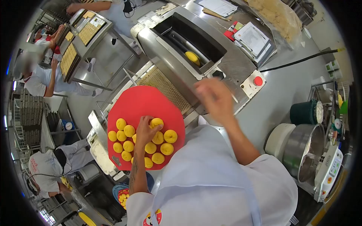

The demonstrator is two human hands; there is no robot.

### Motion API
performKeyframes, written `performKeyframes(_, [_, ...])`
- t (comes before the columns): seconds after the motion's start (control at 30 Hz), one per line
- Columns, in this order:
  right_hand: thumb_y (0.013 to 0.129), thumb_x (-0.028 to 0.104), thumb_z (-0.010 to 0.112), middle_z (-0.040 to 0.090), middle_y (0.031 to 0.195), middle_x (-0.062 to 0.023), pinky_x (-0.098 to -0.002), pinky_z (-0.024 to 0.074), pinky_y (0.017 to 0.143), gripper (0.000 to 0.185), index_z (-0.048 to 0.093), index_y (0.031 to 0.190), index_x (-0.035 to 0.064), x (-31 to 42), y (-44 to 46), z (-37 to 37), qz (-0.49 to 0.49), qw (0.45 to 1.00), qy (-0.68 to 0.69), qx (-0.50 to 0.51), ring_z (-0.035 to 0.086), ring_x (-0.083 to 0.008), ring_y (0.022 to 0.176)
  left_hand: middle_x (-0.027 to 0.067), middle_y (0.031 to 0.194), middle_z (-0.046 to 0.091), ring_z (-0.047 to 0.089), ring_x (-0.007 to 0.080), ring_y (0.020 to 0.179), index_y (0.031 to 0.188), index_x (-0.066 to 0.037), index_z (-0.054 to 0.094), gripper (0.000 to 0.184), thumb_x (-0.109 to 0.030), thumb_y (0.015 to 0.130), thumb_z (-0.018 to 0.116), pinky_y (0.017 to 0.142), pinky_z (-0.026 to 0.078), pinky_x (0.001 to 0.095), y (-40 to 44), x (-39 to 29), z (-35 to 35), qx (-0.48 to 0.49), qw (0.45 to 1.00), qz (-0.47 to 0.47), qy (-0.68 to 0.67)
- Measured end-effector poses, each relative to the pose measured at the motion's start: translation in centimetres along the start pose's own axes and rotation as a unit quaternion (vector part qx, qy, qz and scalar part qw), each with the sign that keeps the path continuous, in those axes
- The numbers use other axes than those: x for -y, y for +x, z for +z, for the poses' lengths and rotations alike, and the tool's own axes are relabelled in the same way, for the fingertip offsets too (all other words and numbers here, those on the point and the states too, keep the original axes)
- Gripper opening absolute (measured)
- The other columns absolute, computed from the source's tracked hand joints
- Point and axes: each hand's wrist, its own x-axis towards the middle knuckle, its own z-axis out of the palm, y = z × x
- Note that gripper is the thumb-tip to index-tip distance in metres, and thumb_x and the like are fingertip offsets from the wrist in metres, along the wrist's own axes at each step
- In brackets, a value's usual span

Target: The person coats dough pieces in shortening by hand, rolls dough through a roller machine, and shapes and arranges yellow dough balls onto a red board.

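A red board (137,101) lies in front of the machine, with several round yellow dough balls (170,136) on its near half. My left hand (145,130) reaches over them, its thumb and fingers closed around a dough ball (157,122) near the middle of the board. Some balls are partly hidden under that hand and forearm. My right hand (214,98) is raised beside the machine's front edge, smeared by motion, so its fingers cannot be made out. In the machine's black hopper (196,34), one yellow dough piece (192,58) rests against a roller.
The steel machine (237,71) carries a red button (258,81) and clipboards with papers (252,39). A mixer bowl (301,150) stands at right. Below the board is a container of more yellow pieces (123,197). Co-workers (49,165) stand at left, some beside trays (69,60).
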Motion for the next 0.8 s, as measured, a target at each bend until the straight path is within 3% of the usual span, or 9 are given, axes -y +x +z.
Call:
performKeyframes(0.1, [0.094,0.022,0.067,0.065,0.117,-0.0117,-0.0330,0.0525,0.084,0.033,0.064,0.122,0.0043,0.9,-3.3,6.7,0.062,0.988,0.036,0.133,0.065,-0.0235,0.094,0.0130,0.117,0.059,0.062,0.0232,0.089,0.116,-0.003,0.059,0.050,-0.028,0.079,0.082,0.082,0.051,0.0328,0.6,-2.5,-1.8,0.049,0.989,-0.068,-0.122])
performKeyframes(0.23, [0.093,0.020,0.068,0.062,0.127,-0.0130,-0.0294,0.0544,0.084,0.043,0.058,0.132,0.0039,1.4,-3.3,9.2,0.184,0.921,0.314,0.138,0.065,-0.0193,0.100,0.0107,0.119,0.058,0.063,0.0215,0.090,0.125,-0.004,0.056,0.049,-0.017,0.083,0.076,0.082,0.051,0.0304,0.3,-8.3,-4.3,-0.025,0.929,0.078,-0.361])
performKeyframes(0.3, [0.093,0.016,0.068,0.064,0.121,-0.0094,-0.0254,0.0556,0.076,0.044,0.057,0.135,0.0048,3.0,0.9,6.4,0.121,0.956,0.264,0.043,0.065,-0.0127,0.093,0.0100,0.119,0.057,0.063,0.0211,0.093,0.131,-0.005,0.053,0.049,-0.012,0.086,0.071,0.084,0.051,0.0298,-1.3,-13.1,-7.4,-0.036,0.879,0.061,-0.472])
performKeyframes(0.4, [0.095,0.014,0.067,0.069,0.108,-0.0110,-0.0296,0.0576,0.076,0.036,0.059,0.126,-0.0022,7.9,9.3,0.2,-0.051,0.965,0.171,-0.192,0.067,-0.0160,0.092,0.0117,0.118,0.057,0.064,0.0226,0.097,0.135,-0.002,0.049,0.047,-0.007,0.090,0.065,0.088,0.052,0.0327,-1.1,-9.5,-6.7,0.041,0.608,0.050,-0.792])
performKeyframes(0.5, [0.095,0.022,0.066,0.070,0.106,-0.0128,-0.0325,0.0561,0.077,0.038,0.060,0.125,-0.0014,7.1,17.4,-2.5,-0.190,0.950,-0.003,-0.247,0.069,-0.0189,0.091,0.0128,0.116,0.057,0.065,0.0248,0.101,0.133,0.001,0.048,0.041,-0.006,0.095,0.059,0.093,0.055,0.0392,-1.8,-7.8,-5.1,0.042,0.545,-0.082,-0.834])
performKeyframes(0.57, [0.094,0.028,0.067,0.070,0.110,-0.0174,-0.0387,0.0554,0.076,0.041,0.062,0.123,-0.0008,4.6,19.1,-2.0,-0.075,0.960,-0.219,-0.157,0.070,-0.0260,0.091,0.0141,0.119,0.057,0.063,0.0281,0.108,0.133,0.001,0.048,0.039,-0.013,0.098,0.058,0.098,0.053,0.0444,-1.8,-7.3,-2.8,0.059,0.622,-0.076,-0.777])
performKeyframes(0.63, [0.093,0.034,0.066,0.067,0.120,-0.0196,-0.0436,0.0539,0.083,0.048,0.060,0.128,0.0023,-0.8,16.9,-0.4,-0.199,0.947,-0.230,-0.105,0.068,-0.0353,0.099,0.0150,0.122,0.056,0.062,0.0303,0.112,0.132,0.001,0.047,0.038,-0.019,0.101,0.056,0.101,0.052,0.0474,-1.6,-8.6,-1.7,0.029,0.705,-0.055,-0.707])
performKeyframes(0.7, [0.088,0.031,0.071,0.066,0.124,-0.0170,-0.0414,0.0532,0.087,0.051,0.059,0.132,0.0068,0.5,10.9,0.9,0.032,0.998,-0.021,-0.053,0.066,-0.0338,0.106,0.0155,0.125,0.054,0.061,0.0316,0.114,0.131,0.001,0.047,0.038,-0.023,0.103,0.053,0.102,0.052,0.0483,-0.8,-11.6,-1.1,-0.060,0.775,-0.025,-0.628])
performKeyframes(0.8, [0.085,0.026,0.074,0.067,0.122,-0.0150,-0.0366,0.0527,0.089,0.052,0.061,0.131,0.0062,5.1,3.7,1.8,0.046,0.991,-0.023,0.127,0.067,-0.0277,0.106,0.0154,0.143,0.043,0.047,0.0318,0.131,0.148,-0.003,0.034,0.062,-0.047,0.104,0.042,0.111,0.039,0.0517,0.4,-14.9,-2.6,0.011,0.701,0.075,-0.709])
